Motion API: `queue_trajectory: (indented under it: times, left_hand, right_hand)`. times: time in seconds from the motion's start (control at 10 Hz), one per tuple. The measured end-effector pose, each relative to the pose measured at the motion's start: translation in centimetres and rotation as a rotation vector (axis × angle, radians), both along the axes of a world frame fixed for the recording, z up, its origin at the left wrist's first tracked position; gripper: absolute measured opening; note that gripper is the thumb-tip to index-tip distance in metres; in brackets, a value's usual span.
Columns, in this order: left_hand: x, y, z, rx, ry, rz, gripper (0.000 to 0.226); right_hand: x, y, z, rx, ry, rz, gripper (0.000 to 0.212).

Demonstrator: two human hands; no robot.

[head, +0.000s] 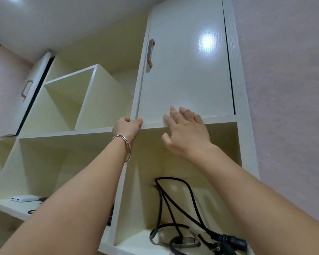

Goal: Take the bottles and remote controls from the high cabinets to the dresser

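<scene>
I look up at a high white cabinet door [188,70] with a bronze handle [150,53] near its left edge. My left hand [127,127], with a bracelet at the wrist, grips the door's lower left corner. My right hand [184,131] is flat and open against the door's bottom edge, fingers spread. No bottle or remote control shows; the inside of this cabinet is hidden behind the door.
Open white cubbies [68,105] sit to the left. A second door [29,100] with a handle stands ajar at far left. Black cables [175,208] lie in the cubby below. A white power bank [25,198] rests on the lower left shelf.
</scene>
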State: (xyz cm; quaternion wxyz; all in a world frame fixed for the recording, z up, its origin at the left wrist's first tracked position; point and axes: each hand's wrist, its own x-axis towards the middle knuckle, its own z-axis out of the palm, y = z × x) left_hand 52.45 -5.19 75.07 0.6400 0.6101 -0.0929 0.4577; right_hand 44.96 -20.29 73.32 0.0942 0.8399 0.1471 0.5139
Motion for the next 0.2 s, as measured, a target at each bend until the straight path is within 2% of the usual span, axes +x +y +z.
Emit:
queue_trajectory:
  times: [0.1,0.2]
  left_hand:
    - [-0.4,0.3,-1.3,0.185,-0.012,0.136,0.041]
    - [-1.2,1.1,-2.5,0.287,-0.027,0.141,0.046]
  right_hand:
    - [-0.2,-0.4,0.1,-0.025,0.008,0.015,0.056]
    - [-1.0,-1.3,-0.1,-0.069,-0.003,0.041,0.051]
